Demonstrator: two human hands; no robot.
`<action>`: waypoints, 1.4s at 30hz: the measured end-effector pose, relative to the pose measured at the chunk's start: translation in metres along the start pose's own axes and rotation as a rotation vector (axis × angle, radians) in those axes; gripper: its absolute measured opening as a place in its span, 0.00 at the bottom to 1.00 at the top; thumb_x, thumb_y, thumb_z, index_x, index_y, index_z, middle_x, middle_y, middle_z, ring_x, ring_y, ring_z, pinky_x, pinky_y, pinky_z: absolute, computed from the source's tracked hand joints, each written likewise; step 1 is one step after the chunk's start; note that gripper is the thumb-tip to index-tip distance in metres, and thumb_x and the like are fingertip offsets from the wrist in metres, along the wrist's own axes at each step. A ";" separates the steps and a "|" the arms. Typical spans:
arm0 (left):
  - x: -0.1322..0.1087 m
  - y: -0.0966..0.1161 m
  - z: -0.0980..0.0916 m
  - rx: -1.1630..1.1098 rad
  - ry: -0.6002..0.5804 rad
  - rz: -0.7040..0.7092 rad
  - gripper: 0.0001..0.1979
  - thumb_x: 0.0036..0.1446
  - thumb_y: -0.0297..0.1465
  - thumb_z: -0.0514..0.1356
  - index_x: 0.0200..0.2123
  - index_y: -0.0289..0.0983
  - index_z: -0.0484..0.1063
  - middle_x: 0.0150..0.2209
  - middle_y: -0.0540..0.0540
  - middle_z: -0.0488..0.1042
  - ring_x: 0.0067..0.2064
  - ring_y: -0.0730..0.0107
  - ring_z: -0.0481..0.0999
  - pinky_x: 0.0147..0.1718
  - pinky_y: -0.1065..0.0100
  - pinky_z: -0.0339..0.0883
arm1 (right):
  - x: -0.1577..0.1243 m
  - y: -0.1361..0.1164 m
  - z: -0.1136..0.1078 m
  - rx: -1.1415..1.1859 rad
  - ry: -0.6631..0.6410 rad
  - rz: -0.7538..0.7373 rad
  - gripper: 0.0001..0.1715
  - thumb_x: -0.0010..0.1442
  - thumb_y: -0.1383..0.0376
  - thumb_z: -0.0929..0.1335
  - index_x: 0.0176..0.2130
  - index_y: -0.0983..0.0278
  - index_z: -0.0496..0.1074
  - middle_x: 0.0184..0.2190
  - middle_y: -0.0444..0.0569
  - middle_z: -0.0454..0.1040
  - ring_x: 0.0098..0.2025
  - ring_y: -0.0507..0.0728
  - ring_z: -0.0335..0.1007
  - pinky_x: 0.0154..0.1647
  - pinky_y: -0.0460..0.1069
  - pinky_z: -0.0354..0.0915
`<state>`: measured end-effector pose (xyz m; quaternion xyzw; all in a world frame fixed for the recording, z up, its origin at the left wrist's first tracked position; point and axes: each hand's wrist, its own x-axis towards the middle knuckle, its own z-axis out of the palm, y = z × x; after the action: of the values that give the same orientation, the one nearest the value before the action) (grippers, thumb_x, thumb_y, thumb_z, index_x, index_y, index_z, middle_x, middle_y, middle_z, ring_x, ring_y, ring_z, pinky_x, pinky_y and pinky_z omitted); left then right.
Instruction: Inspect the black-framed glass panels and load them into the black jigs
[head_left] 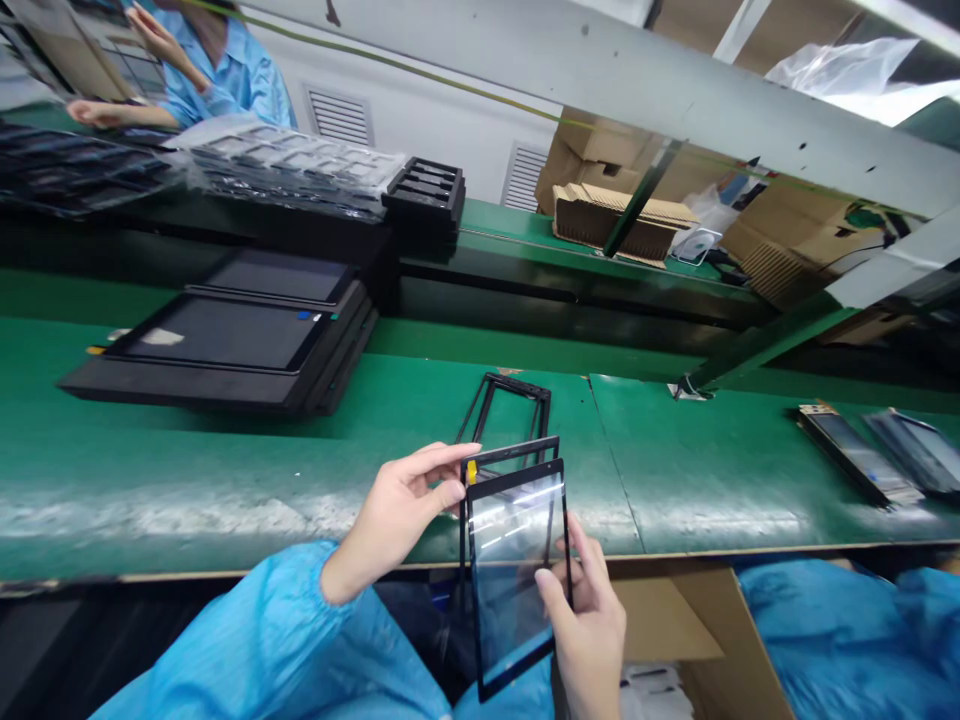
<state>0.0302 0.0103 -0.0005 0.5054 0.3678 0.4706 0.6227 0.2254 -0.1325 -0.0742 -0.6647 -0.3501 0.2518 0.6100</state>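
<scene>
Two bare hands work in my feed, just over the front edge of a green workbench [420, 400]. The left hand [397, 505] is narrowed to a pinch at the upper-left corner of a thin black frame [517, 452], beside a small yellow tab [472, 472]. The right hand [589, 620] grips the long right side of a black-bordered glass panel [517, 590], thumb on its face. The panel tilts between both sets of fingers, overlapping the frame on the near side; whether they touch, I cannot tell.

I judge this piece partway along: both parts are in hand, but their edges are out of line and look unjoined. Just beyond the left fingertips, more black framing [546, 410] lies on the bench without glass. Well left of those fingers, dark panels [225, 330] top a stack of black trays [180, 385].

I find no readable brand or label; one panel there carries a blue sticker [304, 316] without legible writing.
</scene>
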 end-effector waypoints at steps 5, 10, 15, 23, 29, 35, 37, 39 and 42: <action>-0.004 -0.003 0.000 -0.002 -0.034 -0.033 0.16 0.57 0.27 0.71 0.49 0.44 0.88 0.35 0.47 0.78 0.32 0.71 0.77 0.32 0.71 0.76 | 0.001 -0.005 0.003 0.060 0.034 0.060 0.33 0.61 0.58 0.76 0.64 0.52 0.76 0.44 0.46 0.72 0.30 0.51 0.69 0.32 0.46 0.73; -0.006 -0.006 0.001 -0.009 -0.054 -0.128 0.20 0.57 0.30 0.71 0.54 0.36 0.85 0.30 0.45 0.81 0.31 0.68 0.77 0.31 0.70 0.76 | 0.002 -0.010 0.006 0.073 -0.002 0.058 0.33 0.63 0.59 0.76 0.66 0.53 0.74 0.47 0.47 0.71 0.32 0.50 0.68 0.33 0.45 0.72; -0.006 -0.009 -0.001 -0.045 -0.067 -0.179 0.22 0.58 0.32 0.72 0.56 0.35 0.84 0.30 0.45 0.82 0.31 0.69 0.78 0.31 0.71 0.76 | 0.001 -0.011 0.008 0.053 -0.011 0.082 0.34 0.64 0.58 0.76 0.67 0.57 0.73 0.47 0.49 0.71 0.34 0.51 0.69 0.34 0.45 0.71; -0.004 -0.004 -0.006 0.077 -0.033 -0.033 0.18 0.62 0.30 0.69 0.55 0.44 0.85 0.36 0.46 0.79 0.32 0.70 0.79 0.30 0.72 0.77 | -0.002 -0.010 0.002 0.062 -0.045 0.128 0.35 0.63 0.58 0.76 0.67 0.55 0.73 0.47 0.46 0.70 0.32 0.49 0.68 0.35 0.45 0.71; -0.003 -0.003 -0.004 0.350 0.028 0.182 0.12 0.62 0.26 0.65 0.40 0.43 0.90 0.35 0.46 0.77 0.29 0.73 0.77 0.23 0.76 0.70 | -0.006 -0.012 0.008 0.051 -0.039 0.075 0.33 0.64 0.58 0.75 0.66 0.51 0.74 0.46 0.45 0.70 0.29 0.49 0.67 0.31 0.45 0.70; -0.003 -0.009 -0.005 0.463 0.097 0.336 0.12 0.61 0.23 0.66 0.37 0.43 0.89 0.32 0.47 0.79 0.31 0.73 0.77 0.25 0.77 0.67 | -0.014 -0.007 0.020 0.040 0.036 0.067 0.37 0.62 0.56 0.76 0.68 0.55 0.72 0.46 0.48 0.71 0.34 0.53 0.72 0.36 0.47 0.73; -0.004 -0.007 -0.005 0.484 0.102 0.337 0.10 0.60 0.23 0.66 0.34 0.41 0.89 0.32 0.46 0.79 0.31 0.71 0.77 0.24 0.76 0.66 | -0.016 -0.005 0.022 0.038 0.047 0.075 0.38 0.62 0.55 0.76 0.68 0.55 0.72 0.48 0.49 0.72 0.38 0.55 0.74 0.40 0.48 0.75; -0.006 -0.005 -0.004 0.477 0.091 0.291 0.09 0.59 0.24 0.66 0.31 0.40 0.88 0.32 0.46 0.78 0.30 0.70 0.76 0.23 0.75 0.65 | -0.017 -0.005 0.023 0.034 0.051 0.079 0.38 0.62 0.55 0.76 0.68 0.54 0.72 0.49 0.50 0.73 0.40 0.56 0.75 0.42 0.49 0.75; -0.008 -0.003 -0.001 0.476 0.063 0.229 0.09 0.60 0.25 0.66 0.31 0.40 0.87 0.32 0.45 0.79 0.32 0.68 0.77 0.24 0.74 0.66 | -0.017 -0.006 0.024 0.041 0.050 0.093 0.36 0.63 0.55 0.76 0.68 0.54 0.73 0.48 0.50 0.73 0.36 0.55 0.73 0.36 0.48 0.74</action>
<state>0.0276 0.0032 -0.0034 0.6612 0.4278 0.4536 0.4172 0.1953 -0.1302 -0.0730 -0.6737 -0.2984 0.2704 0.6196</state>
